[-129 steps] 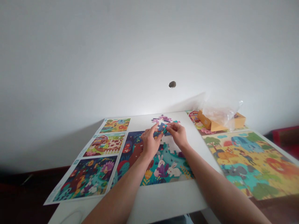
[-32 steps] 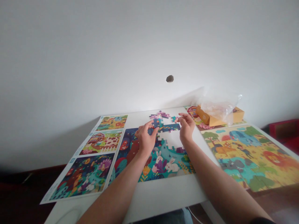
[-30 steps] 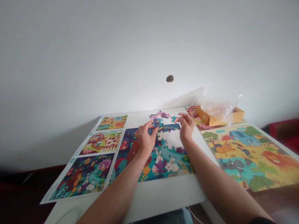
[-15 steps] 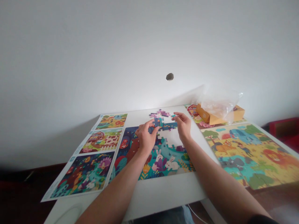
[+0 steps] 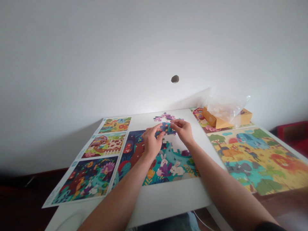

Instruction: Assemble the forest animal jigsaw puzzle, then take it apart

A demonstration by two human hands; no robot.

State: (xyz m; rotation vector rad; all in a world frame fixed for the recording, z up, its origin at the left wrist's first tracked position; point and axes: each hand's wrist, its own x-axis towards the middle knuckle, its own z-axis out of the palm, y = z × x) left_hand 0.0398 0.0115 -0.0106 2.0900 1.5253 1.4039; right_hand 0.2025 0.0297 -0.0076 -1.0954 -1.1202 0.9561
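Note:
Above a partly assembled jigsaw puzzle (image 5: 176,157) with white rabbits, my left hand (image 5: 153,138) pinches a dark blue puzzle piece (image 5: 165,126). My right hand (image 5: 183,130) has its thumb and fingers closed on a small teal puzzle piece (image 5: 171,130), at the right edge of the blue one. The two pieces appear to touch; whether they interlock I cannot tell. Behind my hands lie loose purple puzzle pieces (image 5: 166,116). My left hand and forearm hide part of the puzzle's bear side.
A sheet with several printed pictures (image 5: 103,145) lies on the left of the white table (image 5: 168,199). To the right is a safari puzzle (image 5: 255,157). Behind it, a yellow box (image 5: 218,122) carries a clear plastic bag (image 5: 226,107). The wall (image 5: 120,64) stands at the back.
My right hand has moved left with the teal piece, bringing it up against the blue piece in my left hand. My left hand has barely moved.

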